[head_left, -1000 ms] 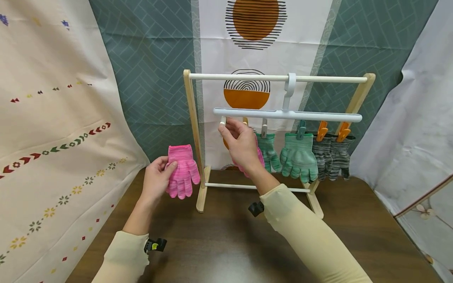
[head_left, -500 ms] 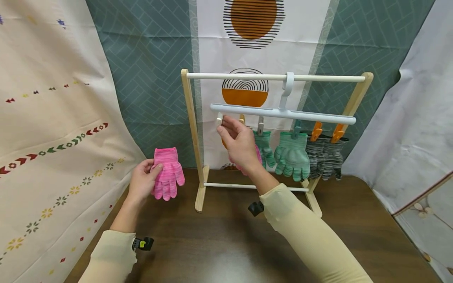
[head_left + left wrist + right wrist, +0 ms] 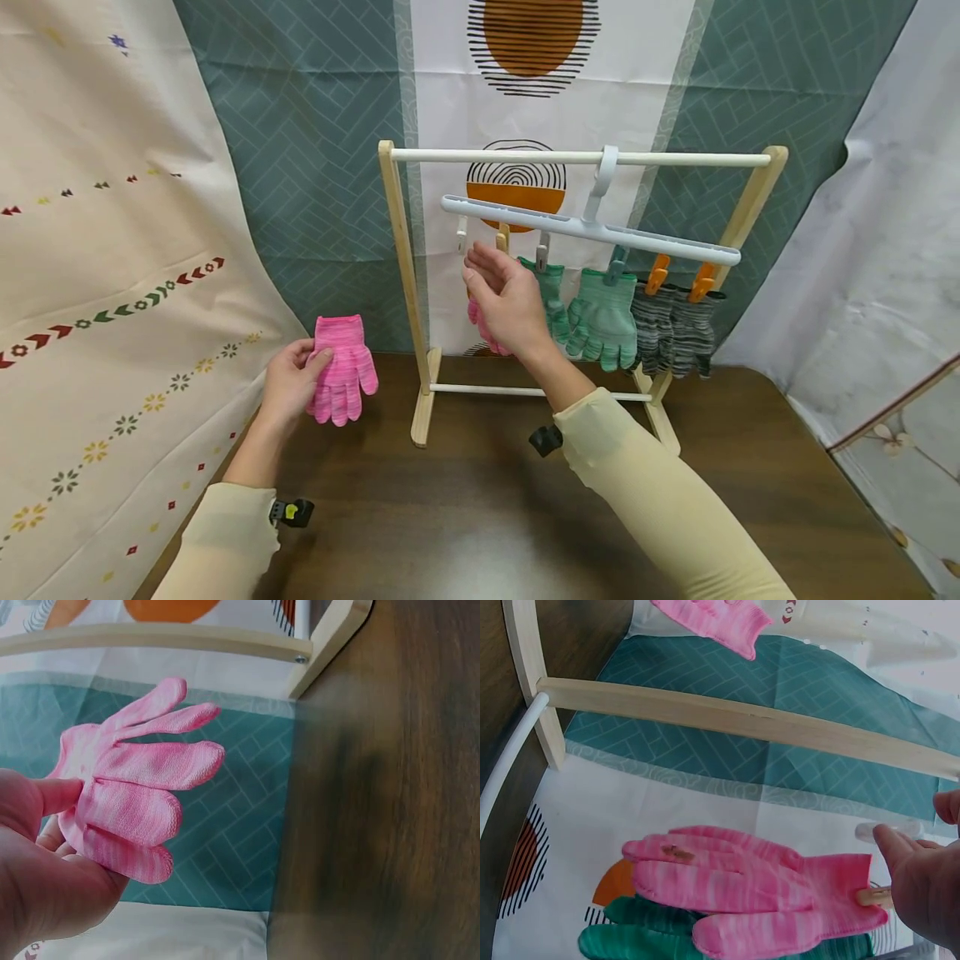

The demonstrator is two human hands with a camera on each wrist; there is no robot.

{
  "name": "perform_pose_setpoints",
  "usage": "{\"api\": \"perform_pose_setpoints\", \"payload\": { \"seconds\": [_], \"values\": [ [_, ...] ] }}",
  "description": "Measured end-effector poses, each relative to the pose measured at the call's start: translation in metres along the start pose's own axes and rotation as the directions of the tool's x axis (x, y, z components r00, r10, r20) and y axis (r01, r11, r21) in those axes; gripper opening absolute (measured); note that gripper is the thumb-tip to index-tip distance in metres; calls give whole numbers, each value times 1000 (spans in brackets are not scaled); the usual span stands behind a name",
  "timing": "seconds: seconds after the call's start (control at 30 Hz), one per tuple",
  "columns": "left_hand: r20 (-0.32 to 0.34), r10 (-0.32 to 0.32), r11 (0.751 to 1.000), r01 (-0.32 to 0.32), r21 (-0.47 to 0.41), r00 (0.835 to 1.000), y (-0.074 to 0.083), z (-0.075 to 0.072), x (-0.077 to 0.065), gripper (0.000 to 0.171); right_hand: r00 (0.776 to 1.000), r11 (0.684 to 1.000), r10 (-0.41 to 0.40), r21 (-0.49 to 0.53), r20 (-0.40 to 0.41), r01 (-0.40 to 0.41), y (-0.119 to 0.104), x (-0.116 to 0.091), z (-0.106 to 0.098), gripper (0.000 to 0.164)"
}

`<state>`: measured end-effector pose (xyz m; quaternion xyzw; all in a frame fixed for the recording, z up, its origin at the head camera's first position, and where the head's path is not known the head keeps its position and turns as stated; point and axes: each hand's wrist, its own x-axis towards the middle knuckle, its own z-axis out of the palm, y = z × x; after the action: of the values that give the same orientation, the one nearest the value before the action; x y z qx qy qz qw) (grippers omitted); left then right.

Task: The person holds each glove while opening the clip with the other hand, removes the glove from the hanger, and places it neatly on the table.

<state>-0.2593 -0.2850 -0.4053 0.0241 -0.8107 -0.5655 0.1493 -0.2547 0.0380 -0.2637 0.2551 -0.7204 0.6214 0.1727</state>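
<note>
My left hand [image 3: 288, 385] pinches a pink knit glove [image 3: 341, 371] near its cuff, left of the rack. In the left wrist view that glove [image 3: 135, 769] hangs limp, its fingers spread. Below the left end of a pale blue hanger [image 3: 525, 218] is my right hand [image 3: 513, 304], fingers loosely extended and holding nothing. Just beyond its fingertips hangs a white clip [image 3: 461, 235] with no glove in it. A tan clip [image 3: 874, 896] grips a second pink glove [image 3: 742, 877], which my right hand partly covers in the head view.
Two green gloves [image 3: 606, 317] and two dark grey gloves [image 3: 692, 329] hang from clips farther right. The hanger hooks over the white top rod [image 3: 487, 156] of a wooden rack [image 3: 401, 267] standing on a brown table [image 3: 450, 500]. A patterned cloth [image 3: 150, 333] borders the left.
My left hand has moved left, away from the rack, with the pink glove. My right hand has let go of the white clip, and the hanger has tilted, left end up.
</note>
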Motion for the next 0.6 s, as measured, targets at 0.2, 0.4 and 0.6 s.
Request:
{"api": "perform_pose_setpoints", "payload": {
  "seconds": [0.2,0.4,0.6],
  "values": [
    [10,-19,1000,19,10,1000,-3,-4,3,44,1000,997,-26,-73,14,27,13,-5,-9,41],
    [6,-23,999,23,46,1000,-11,-10,7,46,996,981,-81,-171,47,88,39,-9,-18,41],
    [10,-6,998,6,61,1000,-16,-14,10,41,989,958,-115,-252,92,135,43,-23,-28,42]
  ]
}}
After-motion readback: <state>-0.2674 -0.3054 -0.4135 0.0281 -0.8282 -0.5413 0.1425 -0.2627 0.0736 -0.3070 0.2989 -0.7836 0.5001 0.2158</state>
